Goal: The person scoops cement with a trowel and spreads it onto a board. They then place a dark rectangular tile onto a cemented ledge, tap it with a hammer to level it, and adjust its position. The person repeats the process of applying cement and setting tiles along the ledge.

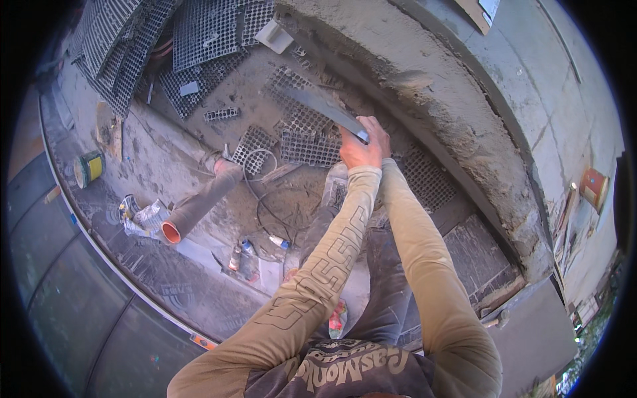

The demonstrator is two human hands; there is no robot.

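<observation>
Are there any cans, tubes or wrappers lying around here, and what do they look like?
Can: far left on the dusty floor, round, green with a yellow band.
Crumpled wrapper: left, beside the orange pipe's open end, white and blue.
Small tubes: centre floor, left of the left sleeve, slim, dusty.
Container: far right, orange-red, cylindrical.

Orange-ended pipe [199, 207] laid on dusty floor — grid panels [199, 30] stacked behind, paint tin [89, 167] set at left edge.

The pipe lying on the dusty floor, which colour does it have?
The pipe is dusty brown, with an orange rim at its open end; the head view shows it.
</observation>
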